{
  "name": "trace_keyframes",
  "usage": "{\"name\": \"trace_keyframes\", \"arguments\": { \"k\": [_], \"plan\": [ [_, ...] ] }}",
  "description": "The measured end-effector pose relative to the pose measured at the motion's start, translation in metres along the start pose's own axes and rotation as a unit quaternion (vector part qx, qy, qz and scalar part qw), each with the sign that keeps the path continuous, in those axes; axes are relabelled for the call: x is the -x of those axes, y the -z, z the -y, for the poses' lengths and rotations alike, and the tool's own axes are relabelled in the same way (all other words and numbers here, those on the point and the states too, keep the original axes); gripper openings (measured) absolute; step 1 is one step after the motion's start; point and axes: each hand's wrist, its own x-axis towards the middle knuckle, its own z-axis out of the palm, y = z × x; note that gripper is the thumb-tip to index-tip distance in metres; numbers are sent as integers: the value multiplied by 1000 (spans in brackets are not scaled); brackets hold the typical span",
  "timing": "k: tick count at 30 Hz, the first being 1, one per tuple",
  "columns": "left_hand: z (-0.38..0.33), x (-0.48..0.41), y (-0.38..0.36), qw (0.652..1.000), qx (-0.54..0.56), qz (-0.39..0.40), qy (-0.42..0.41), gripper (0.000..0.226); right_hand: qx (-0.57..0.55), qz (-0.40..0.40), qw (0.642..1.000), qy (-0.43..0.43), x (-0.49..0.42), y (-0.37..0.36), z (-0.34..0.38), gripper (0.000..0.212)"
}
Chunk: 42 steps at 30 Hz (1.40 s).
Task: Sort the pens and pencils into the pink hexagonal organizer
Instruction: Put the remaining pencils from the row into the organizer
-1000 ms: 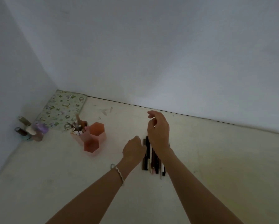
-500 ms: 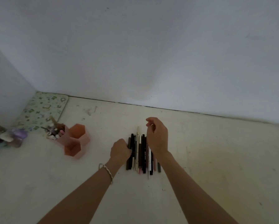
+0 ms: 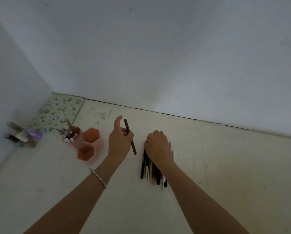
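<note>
Nearest the camera, both bare forearms reach in; a beaded bracelet (image 3: 98, 177) sits on the left wrist. On the pale tabletop (image 3: 225, 174), a row of pens and pencils (image 3: 147, 169) lies side by side, long axes running near to far, probably lined up so single items can be picked off. The right hand (image 3: 156, 146) rests on the far end of that row, knuckles up and fingers curled down; cannot tell whether it grips one or only steadies the stack. To its left, the left hand (image 3: 119, 142) is raised clear of the row and pinches a dark olive pencil (image 3: 134, 148) mid-shaft between thumb and fingers, forefinger extended. The pencil tilts steeply, apparently to line it up for dropping in. The pink hexagonal organizer (image 3: 98, 144) stands upright just left of that hand. Its far-left cell is packed with pens; the other two show nothing inside. Judgement: a transfer is under way and most of the stock is not yet sorted. Farther left stand small bottles (image 3: 23, 137) by the wall, with a patterned mat (image 3: 57, 112) in the corner.
</note>
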Motion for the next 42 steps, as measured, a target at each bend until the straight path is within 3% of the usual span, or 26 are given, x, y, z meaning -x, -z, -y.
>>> {"name": "trace_keyframes", "arguments": {
  "k": [4, 8, 13, 17, 21, 27, 32, 35, 37, 42],
  "plan": [
    [-6, 1, 5, 999, -4, 9, -41, 61, 98, 39, 994, -12, -7, -18, 15, 16],
    [-8, 4, 5, 998, -8, 19, -63, 56, 90, 35, 995, -2, -11, -29, 22, 17],
    [-17, 2, 17, 994, 3, -34, -103, 55, -89, -33, 994, -53, -24, -11, 27, 10],
    [-37, -8, 46, 982, 41, -103, -151, 50, -248, -128, 955, -103, -35, 25, 34, 5],
    [-38, -25, 110, 954, 4, -151, -259, 42, -345, -199, 915, -60, -43, 54, 58, 12],
    [4, -33, 173, 943, -75, -223, -236, 39, -439, -279, 854, -1, -43, 70, 105, 16],
    [28, -28, 174, 945, -156, -175, -229, 29, -457, -281, 843, 35, -37, 70, 136, 16],
    [33, -24, 178, 896, -271, -207, -284, 9, -448, -277, 848, 62, -34, 69, 154, 16],
    [32, -22, 185, 882, -266, -255, -294, 14, -431, -273, 855, 98, -31, 68, 166, 16],
    [20, -26, 206, 914, -174, -276, -242, 22, -400, -259, 864, 162, -25, 53, 199, 15]
  ]
}}
